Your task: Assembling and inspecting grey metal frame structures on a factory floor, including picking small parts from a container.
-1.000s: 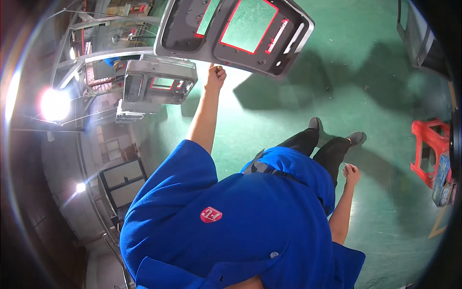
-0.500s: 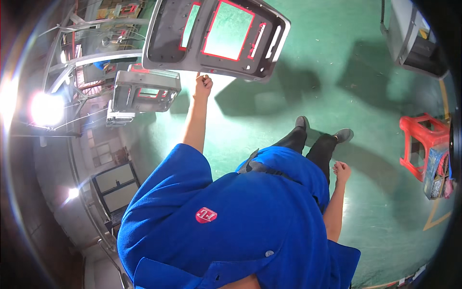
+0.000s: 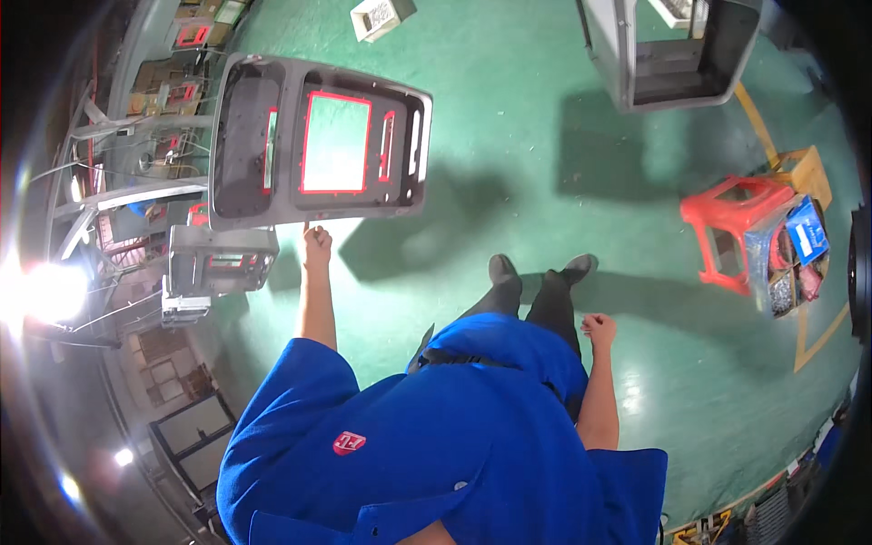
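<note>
A large grey housing (image 3: 245,145) with red-edged openings hangs above the floor at the upper left. Below its near edge is my left hand (image 3: 318,242), fingers curled, one finger reaching up to that edge; where this fingertip ends is hidden. On the right, beside my thigh, my right hand (image 3: 599,330) is held with its fingers loosely curled in, nothing visible in it. The floor lies below it, and it touches no object.
More grey housings (image 3: 218,263) hang left of my arm; another grey housing (image 3: 690,68) is at the upper right. A red stool (image 3: 731,204) stands right, beside boxes of small parts (image 3: 804,236). A white box (image 3: 377,18) sits at the far side. Metal framing (image 3: 136,127) lines the left.
The view has shifted, so the grey housing, the hanging parts and the stool appear farther left. My left finger stays at the housing's edge; my right hand remains curled.
</note>
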A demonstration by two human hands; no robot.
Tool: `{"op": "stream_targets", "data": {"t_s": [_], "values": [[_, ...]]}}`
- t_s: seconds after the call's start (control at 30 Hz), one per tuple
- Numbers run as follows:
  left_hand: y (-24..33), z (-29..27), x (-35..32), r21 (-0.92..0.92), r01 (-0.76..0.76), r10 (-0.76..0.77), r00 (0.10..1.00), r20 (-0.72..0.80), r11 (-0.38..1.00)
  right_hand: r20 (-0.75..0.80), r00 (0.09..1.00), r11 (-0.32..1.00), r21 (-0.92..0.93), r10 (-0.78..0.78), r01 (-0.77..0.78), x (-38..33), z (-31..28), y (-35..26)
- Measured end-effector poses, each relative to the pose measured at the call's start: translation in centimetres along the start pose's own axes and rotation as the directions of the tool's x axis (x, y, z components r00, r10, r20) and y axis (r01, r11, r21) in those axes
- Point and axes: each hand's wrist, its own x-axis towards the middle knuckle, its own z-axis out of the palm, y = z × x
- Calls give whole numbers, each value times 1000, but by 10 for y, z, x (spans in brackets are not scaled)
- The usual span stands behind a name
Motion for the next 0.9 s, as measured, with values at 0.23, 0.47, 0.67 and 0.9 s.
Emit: {"op": "stream_targets", "data": {"t_s": [0.23,0.47,0.67,0.9], "values": [[-97,24,-16,32,71,-66,989,-134,997,-20,1000,995,101,-19,21,10,-44,-17],[-148,178,-98,220,217,-236,970,64,951,-103,995,992,127,15,-1,12,-99,2],[-149,284,-137,273,293,-382,845,374,916,-153,988,984,176,24,3,9,-108,21],[-176,396,-178,516,259,-546,638,544,817,-153,935,676,654,-320,339,4,-61,-180]]}}
